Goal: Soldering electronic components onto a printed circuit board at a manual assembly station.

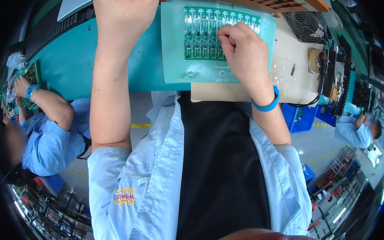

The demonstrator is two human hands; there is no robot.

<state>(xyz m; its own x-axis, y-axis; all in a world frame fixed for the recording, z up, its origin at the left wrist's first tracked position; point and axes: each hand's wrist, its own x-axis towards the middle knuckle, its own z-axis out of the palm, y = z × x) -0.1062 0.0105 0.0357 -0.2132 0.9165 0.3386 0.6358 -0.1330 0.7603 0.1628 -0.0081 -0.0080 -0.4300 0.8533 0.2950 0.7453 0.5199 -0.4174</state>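
Observation:
In front of me lies a pale green plate [174, 48] carrying a green circuit board panel [202, 31] made up of several narrow strips side by side, with small parts on them. My right hand [249, 51] is over the panel's right half. Its thumb and forefinger are pinched together just above the strips, and whatever is between them is too small or hidden to make out. My left hand [125, 11] reaches far forward, left of the plate, and its fingers are cut off by the upper edge. A round metal stud [191, 74] stands near the plate's front edge.
An orange-brown slotted rack [259, 1] stands behind the plate. Right of it are a black fan [306, 27], a tape roll [314, 59] and small bits scattered on a beige board [300, 87]. Blue bins [303, 117] sit below. A co-worker's arm [49, 100] is at the left.

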